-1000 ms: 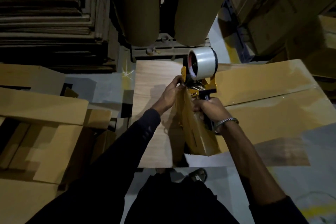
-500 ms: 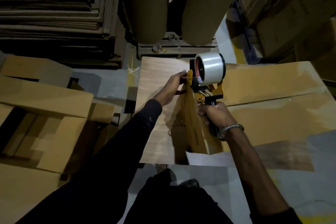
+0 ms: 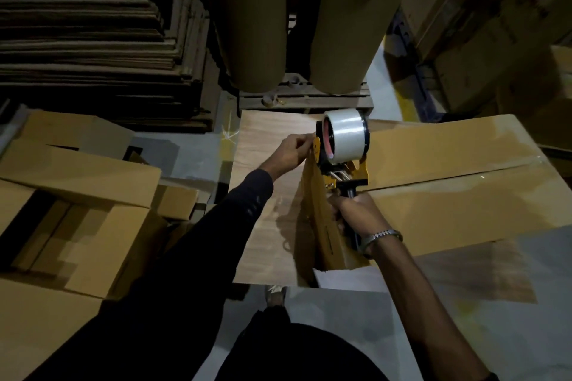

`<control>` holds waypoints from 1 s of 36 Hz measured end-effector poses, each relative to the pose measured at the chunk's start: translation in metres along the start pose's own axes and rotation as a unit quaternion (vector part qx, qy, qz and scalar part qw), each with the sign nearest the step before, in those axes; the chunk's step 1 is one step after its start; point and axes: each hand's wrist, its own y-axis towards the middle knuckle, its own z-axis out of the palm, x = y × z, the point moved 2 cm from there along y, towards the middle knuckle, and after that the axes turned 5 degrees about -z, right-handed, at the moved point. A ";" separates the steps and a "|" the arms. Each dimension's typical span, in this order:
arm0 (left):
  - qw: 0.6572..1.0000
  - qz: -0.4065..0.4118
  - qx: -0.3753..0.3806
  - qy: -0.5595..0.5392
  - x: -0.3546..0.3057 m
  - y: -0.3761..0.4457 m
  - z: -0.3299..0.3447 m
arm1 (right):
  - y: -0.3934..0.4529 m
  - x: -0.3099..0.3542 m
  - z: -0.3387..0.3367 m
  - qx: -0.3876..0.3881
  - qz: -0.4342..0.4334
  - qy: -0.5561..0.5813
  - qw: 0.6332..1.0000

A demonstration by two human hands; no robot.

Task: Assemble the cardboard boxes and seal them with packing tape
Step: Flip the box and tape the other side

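At two o'clock from the frame's centre, the tape dispenser [image 3: 340, 161] stands raised above the work, its clear roll of packing tape [image 3: 346, 135] uppermost and its handle pointing down toward the person. The right hand [image 3: 356, 213] wraps that handle in a full fist, fingers curled tight around it, which I judge keeps the tool steady while the tape's free end is found. The left hand [image 3: 292, 150], at eleven o'clock from the right one, has its fingertips pinched together against the dispenser's yellow side plate; it seems to be picking at the tape end there, though whether any tape sits between the fingers is too small and dim to tell.

Directly under the dispenser, a narrow cardboard box [image 3: 328, 232] stands on edge, leaning between the two forearms, probably so its seam faces up for taping. It rests over a pale plywood sheet [image 3: 263, 226]. At three o'clock lies a large flat box [image 3: 464, 182] whose centre seam already shines with tape. At nine o'clock, open cartons [image 3: 77, 195] sit with their flaps up, not yet sealed.

The narrow box's far side is hidden by the right wrist, and the dispenser's blade cannot be made out. Paper rolls [image 3: 309, 15] at twelve o'clock are cut off by the frame.
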 end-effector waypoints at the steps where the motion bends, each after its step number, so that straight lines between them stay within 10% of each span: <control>1: 1.000 0.004 0.000 0.017 -0.004 0.001 -0.001 | -0.002 -0.003 0.000 0.000 0.005 -0.003 1.000; 18: 0.980 0.053 -0.149 0.123 -0.003 -0.006 0.012 | -0.057 -0.042 -0.014 0.042 0.045 -0.020 0.998; 24: 0.985 0.086 -0.001 0.152 -0.003 -0.016 0.017 | -0.052 -0.042 -0.014 0.040 0.063 -0.010 0.997; 36: 0.990 0.125 -0.043 0.042 0.015 -0.011 0.018 | -0.074 -0.048 -0.012 0.020 0.078 0.008 0.997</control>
